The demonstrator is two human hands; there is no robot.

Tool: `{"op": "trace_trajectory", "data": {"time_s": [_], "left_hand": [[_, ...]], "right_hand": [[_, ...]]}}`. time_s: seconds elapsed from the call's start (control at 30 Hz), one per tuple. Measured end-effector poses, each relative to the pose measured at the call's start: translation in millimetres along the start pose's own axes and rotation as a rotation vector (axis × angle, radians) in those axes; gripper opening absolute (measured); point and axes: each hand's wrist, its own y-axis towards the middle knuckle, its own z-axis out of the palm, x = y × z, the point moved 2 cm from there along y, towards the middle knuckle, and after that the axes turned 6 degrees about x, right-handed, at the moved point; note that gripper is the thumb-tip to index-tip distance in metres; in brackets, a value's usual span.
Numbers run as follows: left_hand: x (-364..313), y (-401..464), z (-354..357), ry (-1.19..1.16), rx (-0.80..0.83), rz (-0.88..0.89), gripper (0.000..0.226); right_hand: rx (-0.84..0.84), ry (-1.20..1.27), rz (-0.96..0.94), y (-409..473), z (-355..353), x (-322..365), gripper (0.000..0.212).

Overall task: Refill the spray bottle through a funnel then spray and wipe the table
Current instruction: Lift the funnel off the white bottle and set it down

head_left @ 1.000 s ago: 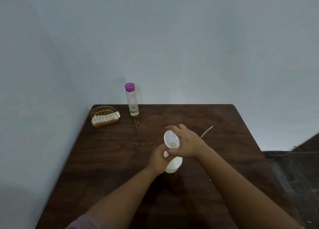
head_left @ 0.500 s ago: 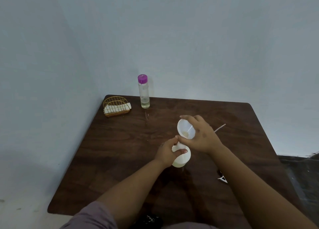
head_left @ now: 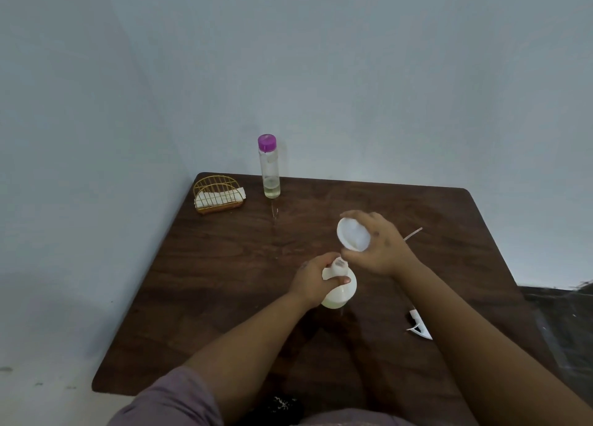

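Note:
A white round spray bottle (head_left: 344, 292) stands uncapped at the middle of the dark wooden table (head_left: 224, 265). My left hand (head_left: 316, 281) grips its shoulder and neck. My right hand (head_left: 380, 249) holds a white funnel (head_left: 353, 238) just above and to the right of the bottle's open neck, its bowl tilted toward me. The funnel's spout is hidden by my fingers. A clear bottle with a purple cap (head_left: 269, 167), a little liquid at its bottom, stands at the table's far edge.
A gold wire holder with white napkins (head_left: 218, 194) sits at the far left corner. The white spray head (head_left: 418, 327) lies right of the bottle, partly behind my right forearm; its thin dip tube (head_left: 413, 234) shows beyond my right hand. Walls close in behind and left.
My right hand has lifted the funnel up out of the bottle's neck and a little to the right. The camera has tipped so more of the near table shows.

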Motion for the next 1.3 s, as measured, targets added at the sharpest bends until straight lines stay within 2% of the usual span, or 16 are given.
{"op": "trace_trajectory", "data": {"time_s": [0.1,0.17,0.23,0.37,0.5,0.63,0.7,0.83,1.07,1.13,1.2,1.3], "left_hand": [[-0.8,0.1,0.2,0.022,0.006,0.004,0.049],[-3.3,-0.2,-1.2,0.014,-0.002,0.003,0.05],[-1.7,-0.2,-1.5,0.011,-0.007,0.001,0.058],[-2.2,-0.4,-2.5,0.009,0.001,-0.003,0.052],[-5.1,-2.5,-3.8,0.008,0.001,-0.003,0.049],[-7.3,-5.3,-4.7,0.007,0.006,-0.022,0.04],[-7.6,-4.6,-6.5,0.013,-0.002,-0.014,0.046],[-6.7,-2.3,-3.7,0.042,0.015,-0.019,0.053],[-3.9,1.1,-5.6,0.051,0.026,-0.014,0.04],[-6.7,-0.2,-6.1,0.071,0.024,-0.015,0.039],[-8.2,-2.3,-6.0,0.069,0.022,-0.011,0.043],[-7.7,-2.8,-4.3,0.056,0.029,-0.023,0.052]], "right_hand": [[-0.068,0.101,0.065,1.9,-2.2,-4.4,0.061],[-0.029,0.135,0.099,4.8,-2.6,-4.7,0.06],[0.09,0.065,0.103,4.4,3.0,-4.7,0.064],[0.015,0.035,0.043,0.8,5.8,-2.0,0.067],[0.116,-0.011,0.067,-1.7,17.0,-5.1,0.07],[0.066,-0.046,0.008,-9.0,23.8,-1.5,0.072],[0.027,-0.028,0.058,-6.7,19.7,-0.1,0.071],[0.086,-0.117,-0.015,-4.9,21.3,6.6,0.074],[0.068,-0.087,0.052,-6.0,21.6,6.7,0.074],[0.104,-0.147,-0.018,-9.1,22.5,12.1,0.075],[0.049,-0.067,-0.02,-10.3,12.2,15.1,0.073],[-0.197,0.0,-0.03,-11.5,-15.0,12.9,0.07]]}}
